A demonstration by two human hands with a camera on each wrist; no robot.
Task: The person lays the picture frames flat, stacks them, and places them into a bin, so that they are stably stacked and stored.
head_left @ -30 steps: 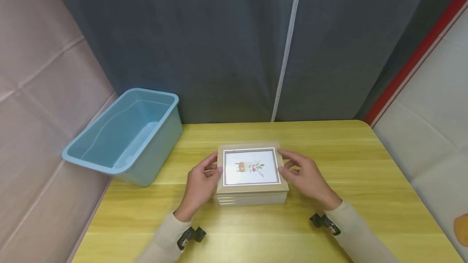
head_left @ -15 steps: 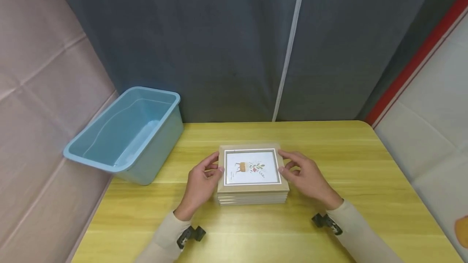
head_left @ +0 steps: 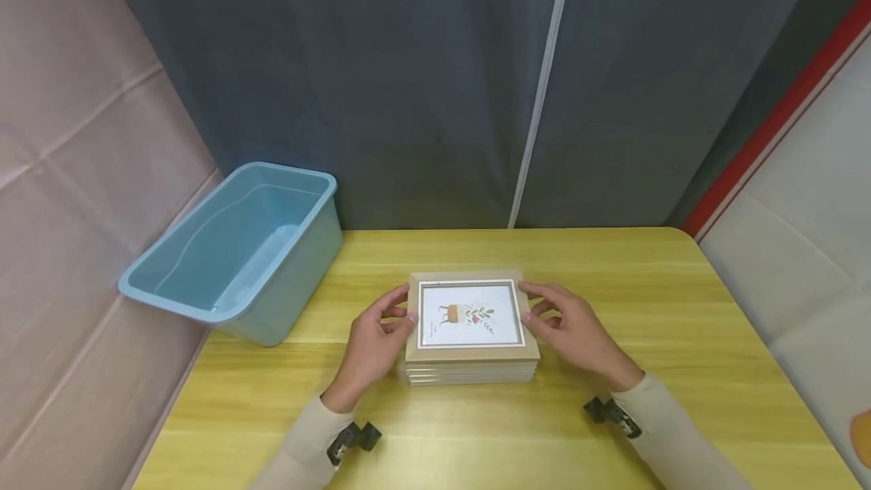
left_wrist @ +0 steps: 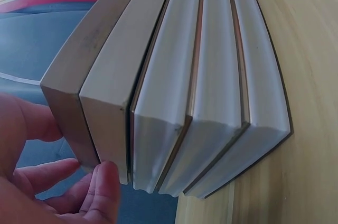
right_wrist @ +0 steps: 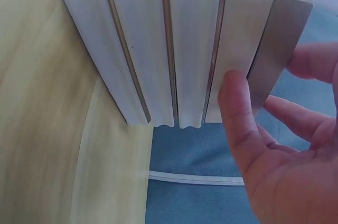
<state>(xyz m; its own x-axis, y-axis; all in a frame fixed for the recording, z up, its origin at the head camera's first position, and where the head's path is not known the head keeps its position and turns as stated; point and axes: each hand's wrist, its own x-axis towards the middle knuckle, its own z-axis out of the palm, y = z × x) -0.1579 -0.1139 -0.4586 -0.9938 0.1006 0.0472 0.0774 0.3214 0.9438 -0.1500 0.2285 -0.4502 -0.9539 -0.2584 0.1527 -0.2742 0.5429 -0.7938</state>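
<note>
A stack of several picture frames lies on the table in the head view. Uppermost is a light wood picture frame with a potted-plant print turned sideways. My left hand holds its left edge, thumb at the near part and fingers farther back. On the opposite edge, my right hand grips in the same way. In the left wrist view, fingertips meet the seam beneath the top frame. The right wrist view has a fingertip across the side of the second frame down.
A light blue plastic bin stands at the table's back left corner, its inside visible. The yellow wood-grain table ends against a dark grey curtain. Pale panels flank both sides.
</note>
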